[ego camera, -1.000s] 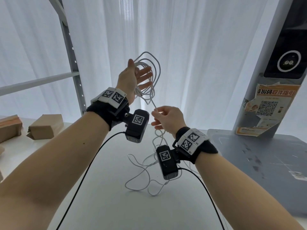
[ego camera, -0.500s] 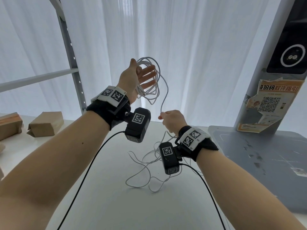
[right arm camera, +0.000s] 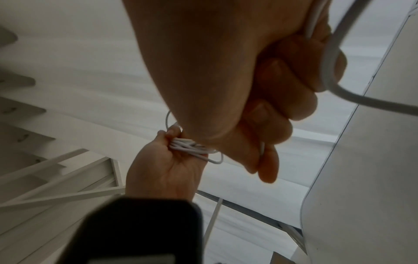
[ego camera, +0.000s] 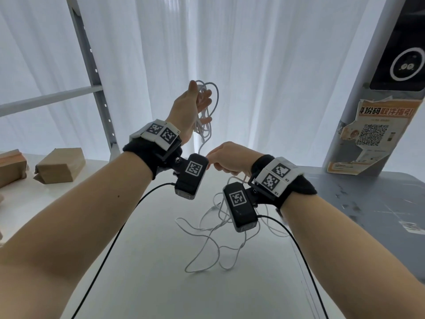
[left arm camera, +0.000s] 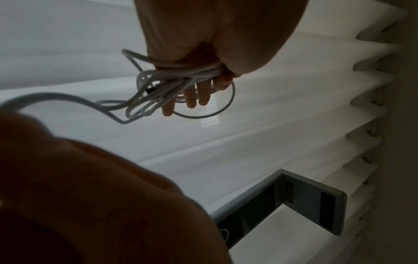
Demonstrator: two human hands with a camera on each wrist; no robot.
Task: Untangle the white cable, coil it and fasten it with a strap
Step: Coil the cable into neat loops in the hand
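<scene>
Left hand (ego camera: pixel 186 111) up high in front of the white curtain (ego camera: pixel 276 77), palm turned in, fingers mostly straight with several loops of the white cable (ego camera: pixel 208 125) draped over them and pinned at the base by the thumb. Half-done coil basically, loops hanging off the palm side, little dark connector bit poking out of the bundle in the left wrist view. Right hand (ego camera: pixel 230 158) lower and just right of the left wrist, fingers curled into a fist round the strand coming down off the coil, so a firm grip there. Rest of the cable dropping below the right hand into a loose messy tangle on the white table (ego camera: pixel 161 284). Couple of brown paper parcels (ego camera: pixel 59 165) way off on the left by the grey shelf upright (ego camera: pixel 96 88). Grey post with a torn QR-code poster (ego camera: pixel 377 137) on the right. Strap nowhere visible.
</scene>
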